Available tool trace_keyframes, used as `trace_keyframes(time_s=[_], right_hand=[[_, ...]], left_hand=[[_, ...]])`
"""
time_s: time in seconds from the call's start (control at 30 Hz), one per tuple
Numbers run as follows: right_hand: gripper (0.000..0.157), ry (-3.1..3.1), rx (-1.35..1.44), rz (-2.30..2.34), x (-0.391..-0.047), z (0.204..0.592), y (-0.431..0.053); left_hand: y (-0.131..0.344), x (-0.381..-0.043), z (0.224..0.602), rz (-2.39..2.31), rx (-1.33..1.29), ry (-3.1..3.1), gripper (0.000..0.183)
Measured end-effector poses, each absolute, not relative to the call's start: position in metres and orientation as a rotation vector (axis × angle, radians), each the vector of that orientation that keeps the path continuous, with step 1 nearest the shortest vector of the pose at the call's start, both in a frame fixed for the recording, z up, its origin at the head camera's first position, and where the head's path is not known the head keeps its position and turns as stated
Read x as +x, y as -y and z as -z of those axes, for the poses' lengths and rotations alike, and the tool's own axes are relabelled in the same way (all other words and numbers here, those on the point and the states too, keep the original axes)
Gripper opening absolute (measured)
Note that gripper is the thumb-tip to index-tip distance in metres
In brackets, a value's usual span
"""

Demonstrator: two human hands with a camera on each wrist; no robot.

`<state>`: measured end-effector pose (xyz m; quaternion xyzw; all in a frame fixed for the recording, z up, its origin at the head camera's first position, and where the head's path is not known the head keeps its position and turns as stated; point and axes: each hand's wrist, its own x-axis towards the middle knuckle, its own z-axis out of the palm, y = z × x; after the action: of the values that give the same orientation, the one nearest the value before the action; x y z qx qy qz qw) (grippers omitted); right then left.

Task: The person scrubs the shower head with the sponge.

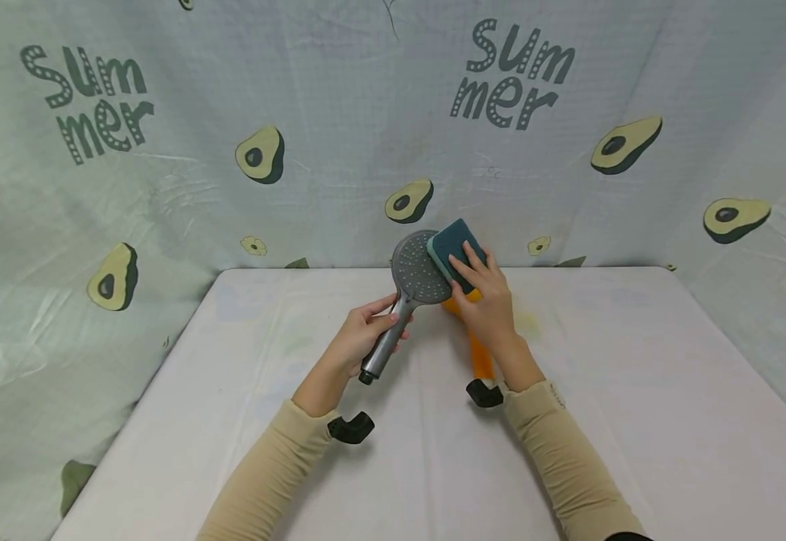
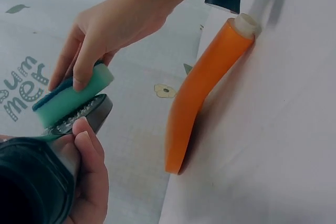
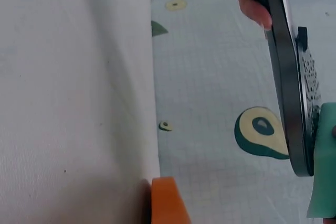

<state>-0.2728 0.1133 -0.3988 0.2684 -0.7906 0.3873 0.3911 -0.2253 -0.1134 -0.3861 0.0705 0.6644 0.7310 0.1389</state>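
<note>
A grey hand shower head (image 1: 415,272) is held up over the table by its handle, gripped in my left hand (image 1: 364,332). Its nozzle face, dotted with small nubs, is turned toward the camera. My right hand (image 1: 491,302) pinches a two-tone sponge (image 1: 459,248), dark teal on top and light green below. In the left wrist view, the sponge's light green side (image 2: 73,98) lies along the nozzle face. The right wrist view also has the green edge (image 3: 324,166) against the nozzles.
An orange curved object (image 2: 197,95) with a pale tubular end lies on the white table (image 1: 406,466), partly hidden under my right hand in the head view. Behind the table hangs a pale sheet (image 1: 339,105) printed with avocados. Black camera mounts (image 1: 352,428) sit at both wrists.
</note>
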Motion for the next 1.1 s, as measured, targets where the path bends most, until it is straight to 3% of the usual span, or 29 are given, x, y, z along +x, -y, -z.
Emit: trace_keyframes(time_s=[0.4,0.7,1.1], right_hand=[[0.041,2.006,0.897,-0.919,-0.270,0.399,-0.106],[0.040,2.042,0.728,-0.892,-0.274,0.405,-0.113],[0.043,2.173,0.778,-0.912,-0.271,0.402,-0.110]], left_hand=[[0.107,-0.228,0.385,-2.113,0.195,-1.953,0.052],[0.107,-0.227,0.386,-2.074,0.150,-1.902,0.052],[0.108,-0.225,0.386,-2.075,0.127,-1.910,0.052]])
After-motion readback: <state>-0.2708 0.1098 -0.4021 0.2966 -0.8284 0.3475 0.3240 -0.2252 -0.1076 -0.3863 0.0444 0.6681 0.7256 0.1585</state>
